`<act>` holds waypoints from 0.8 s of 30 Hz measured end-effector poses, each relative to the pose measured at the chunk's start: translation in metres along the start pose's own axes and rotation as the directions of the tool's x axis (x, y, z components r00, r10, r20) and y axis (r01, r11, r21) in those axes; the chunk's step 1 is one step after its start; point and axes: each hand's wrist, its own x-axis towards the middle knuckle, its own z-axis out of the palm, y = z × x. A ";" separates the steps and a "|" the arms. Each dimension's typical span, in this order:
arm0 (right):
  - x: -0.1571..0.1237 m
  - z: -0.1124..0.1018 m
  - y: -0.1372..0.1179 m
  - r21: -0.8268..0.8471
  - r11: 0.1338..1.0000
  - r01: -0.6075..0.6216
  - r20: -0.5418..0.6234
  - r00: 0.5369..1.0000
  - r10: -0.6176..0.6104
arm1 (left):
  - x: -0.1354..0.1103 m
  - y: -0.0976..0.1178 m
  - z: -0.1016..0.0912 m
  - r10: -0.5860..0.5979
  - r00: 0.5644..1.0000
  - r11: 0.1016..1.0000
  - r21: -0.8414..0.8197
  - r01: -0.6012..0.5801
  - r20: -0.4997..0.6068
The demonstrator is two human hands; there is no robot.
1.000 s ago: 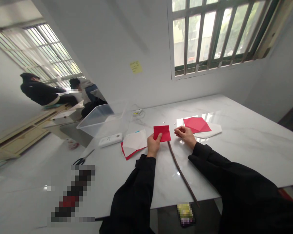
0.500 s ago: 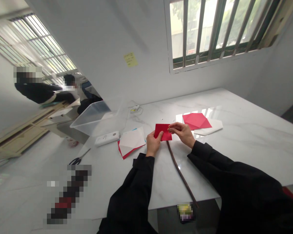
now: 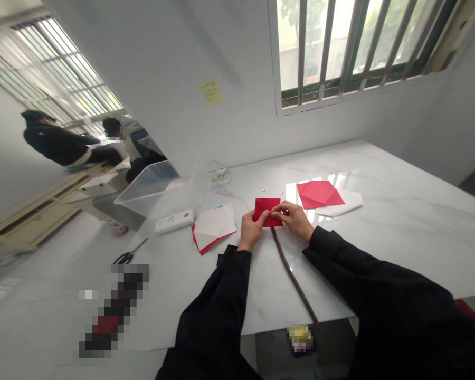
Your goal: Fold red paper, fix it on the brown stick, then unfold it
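Observation:
A small square of red paper (image 3: 267, 211) lies on the white marble table (image 3: 399, 221), held between both hands. My left hand (image 3: 253, 230) grips its lower left edge. My right hand (image 3: 293, 219) pinches its right side, with the fingertips close to the left thumb. Just below the hands, a thin brown stick (image 3: 293, 279) runs toward the table's front edge without touching them. To the right, a folded red paper (image 3: 319, 193) rests on a white sheet (image 3: 346, 202). To the left lies a white folded paper with red edges (image 3: 214, 227).
A white power bank (image 3: 174, 222), black-handled scissors (image 3: 127, 258) and a transparent plastic box (image 3: 146, 189) stand at the table's left side. Beyond it, two co-workers (image 3: 79, 145) sit at a wooden bench. A barred window (image 3: 352, 47) is in the wall behind.
My right hand has moved left from beside the red paper and now pinches it. My left hand keeps hold. The view has tilted slightly.

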 end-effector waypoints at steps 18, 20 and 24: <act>0.001 0.003 0.007 0.071 0.997 -0.019 0.039 0.999 0.017 | 0.000 0.000 0.001 0.003 1.000 1.000 -0.013 -0.003 0.018; 0.002 0.003 0.007 0.072 0.997 -0.026 0.042 0.999 0.023 | 0.000 0.000 0.001 0.008 1.000 1.000 -0.009 -0.008 0.023; 0.002 0.001 0.007 0.072 0.996 -0.047 0.063 0.997 0.043 | 0.000 0.000 0.001 0.007 1.000 1.000 -0.021 -0.007 0.022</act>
